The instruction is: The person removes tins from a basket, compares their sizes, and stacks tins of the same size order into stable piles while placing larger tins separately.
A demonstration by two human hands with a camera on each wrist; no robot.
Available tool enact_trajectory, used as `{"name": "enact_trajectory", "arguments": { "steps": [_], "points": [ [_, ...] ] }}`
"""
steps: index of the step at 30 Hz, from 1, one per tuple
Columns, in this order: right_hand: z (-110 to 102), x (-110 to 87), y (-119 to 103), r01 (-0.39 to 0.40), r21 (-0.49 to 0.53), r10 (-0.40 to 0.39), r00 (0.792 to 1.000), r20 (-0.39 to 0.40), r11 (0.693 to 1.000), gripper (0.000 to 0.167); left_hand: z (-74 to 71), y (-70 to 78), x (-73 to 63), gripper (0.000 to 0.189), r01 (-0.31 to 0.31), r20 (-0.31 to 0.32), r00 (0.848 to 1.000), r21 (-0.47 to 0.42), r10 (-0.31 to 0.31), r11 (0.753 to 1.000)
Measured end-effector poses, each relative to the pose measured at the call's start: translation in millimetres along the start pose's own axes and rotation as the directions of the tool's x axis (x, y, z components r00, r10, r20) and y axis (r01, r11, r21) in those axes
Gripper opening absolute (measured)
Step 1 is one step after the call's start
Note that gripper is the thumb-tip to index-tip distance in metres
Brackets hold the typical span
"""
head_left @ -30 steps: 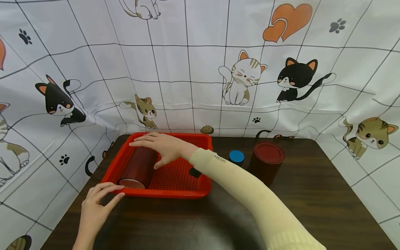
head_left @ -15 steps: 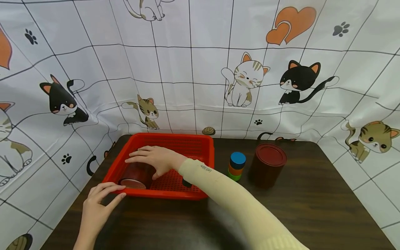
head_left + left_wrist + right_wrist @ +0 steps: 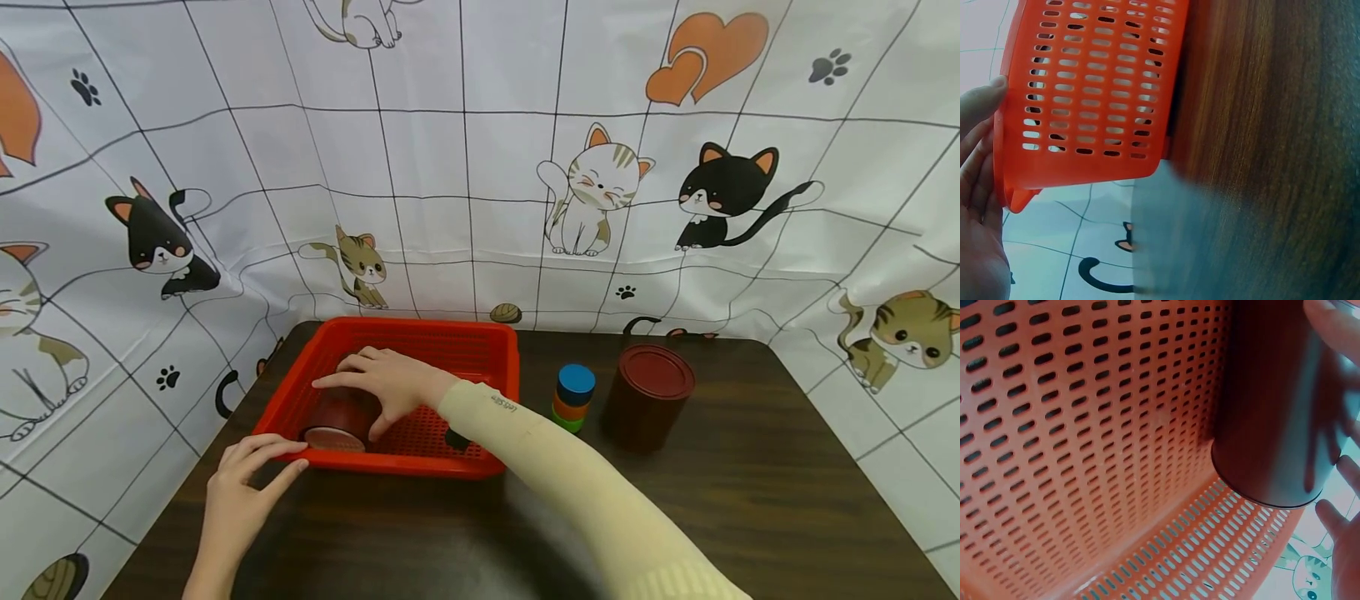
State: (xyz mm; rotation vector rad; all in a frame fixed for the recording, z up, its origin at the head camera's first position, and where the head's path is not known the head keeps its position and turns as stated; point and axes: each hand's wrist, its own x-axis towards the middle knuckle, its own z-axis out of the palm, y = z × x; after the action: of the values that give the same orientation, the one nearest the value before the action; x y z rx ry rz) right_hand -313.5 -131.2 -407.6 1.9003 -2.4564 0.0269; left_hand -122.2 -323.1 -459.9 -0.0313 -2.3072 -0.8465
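Note:
A dark red-brown canister (image 3: 335, 423) lies on its side along the left part of the red plastic basket (image 3: 420, 467). Over it reaches my right hand (image 3: 393, 387), the fingers across its top and the thumb along its right side; these hide its far part. In the right wrist view, fingers curve about the canister (image 3: 1272, 412), which lies within the basket (image 3: 1104, 437). At the basket's front left corner my left hand (image 3: 238, 492) grips the rim between thumb and fingers, as the basket (image 3: 1091, 169) in the left wrist view shows.
To the right of the basket stands a small stack of blue, orange and green pieces (image 3: 575, 396). Beside it is an upright dark brown canister with a red lid (image 3: 652, 392). A cat-patterned curtain (image 3: 465, 183) hangs behind the dark wooden table (image 3: 750, 483).
My right hand has come lower and nearer over the canister, covering more of it. The forearm has uncovered the small coloured stack. The left hand keeps its hold on the rim.

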Motion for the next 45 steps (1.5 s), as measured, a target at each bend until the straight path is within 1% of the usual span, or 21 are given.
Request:
{"name": "enact_trajectory", "arguments": {
  "steps": [6, 11, 13, 16, 21, 24, 26, 28, 30, 33, 37, 42, 45],
  "points": [
    [-5.9, -4.9, -1.7, 0.010, -0.046, -0.009, 1.000, 0.019, 0.999, 0.100, -0.9, 0.6, -0.1, 0.035, 0.007, 0.000, 1.000, 0.005, -0.007, 1.000],
    [-6.2, -8.0, -2.2, 0.009, -0.125, -0.005, 1.000, 0.030, 0.992, 0.095, -1.7, 1.6, -0.9, 0.034, 0.026, 0.003, 1.000, 0.004, -0.026, 1.000],
    [-5.6, -8.5, -2.0, 0.010, -0.143, -0.006, 1.000, 0.028, 0.990, 0.092, -1.9, 1.5, -0.9, 0.034, 0.030, 0.003, 1.000, 0.002, -0.030, 1.000],
    [-4.7, -8.3, -1.1, 0.014, -0.124, -0.010, 1.000, 0.029, 0.992, 0.091, -1.9, 0.5, -0.2, 0.035, 0.023, 0.001, 1.000, 0.001, -0.023, 1.000],
    [-6.6, -7.4, -2.2, 0.034, -0.032, -0.031, 0.995, 0.092, 0.999, 0.094, -1.4, -0.3, 0.5, 0.036, 0.000, -0.005, 1.000, -0.005, 0.000, 1.000],
    [-7.6, -7.4, -3.6, 0.027, -0.010, -0.026, 0.993, 0.114, 1.000, 0.101, -1.4, -0.6, 1.0, 0.037, -0.005, -0.007, 1.000, -0.004, 0.005, 1.000],
    [-7.8, -7.8, -4.5, 0.023, -0.028, -0.020, 0.993, 0.117, 0.999, 0.108, -1.6, -0.9, 1.2, 0.037, -0.005, -0.005, 1.000, -0.001, 0.005, 1.000],
    [-8.4, -8.5, -5.6, 0.024, -0.074, -0.015, 0.992, 0.126, 0.997, 0.114, -1.7, -0.5, 1.5, 0.036, -0.005, -0.004, 1.000, 0.003, 0.005, 1.000],
    [-8.8, -9.4, -6.8, 0.027, -0.121, -0.010, 0.990, 0.141, 0.992, 0.113, -1.8, 0.1, 1.4, 0.036, -0.001, -0.003, 1.000, 0.007, 0.001, 1.000],
    [-8.7, -10.5, -7.4, 0.034, -0.164, -0.008, 0.988, 0.153, 0.986, 0.107, -1.9, 1.3, 0.9, 0.035, 0.007, -0.001, 1.000, 0.008, -0.007, 1.000],
    [-7.9, -11.2, -6.1, 0.030, -0.148, -0.007, 0.988, 0.157, 0.989, 0.101, -2.0, 2.8, 0.6, 0.034, 0.031, 0.006, 1.000, 0.005, -0.031, 1.000],
    [-6.7, -12.4, -2.9, 0.014, -0.088, 0.004, 0.981, 0.195, 0.996, 0.103, -1.7, 3.7, 0.4, 0.033, 0.063, 0.014, 0.998, 0.012, -0.063, 0.998],
    [-6.7, -13.6, -2.9, -0.011, -0.072, 0.025, 0.978, 0.206, 0.997, 0.108, -1.0, 3.2, 0.4, 0.034, 0.049, 0.008, 0.999, 0.008, -0.049, 0.999]
  ]
}}
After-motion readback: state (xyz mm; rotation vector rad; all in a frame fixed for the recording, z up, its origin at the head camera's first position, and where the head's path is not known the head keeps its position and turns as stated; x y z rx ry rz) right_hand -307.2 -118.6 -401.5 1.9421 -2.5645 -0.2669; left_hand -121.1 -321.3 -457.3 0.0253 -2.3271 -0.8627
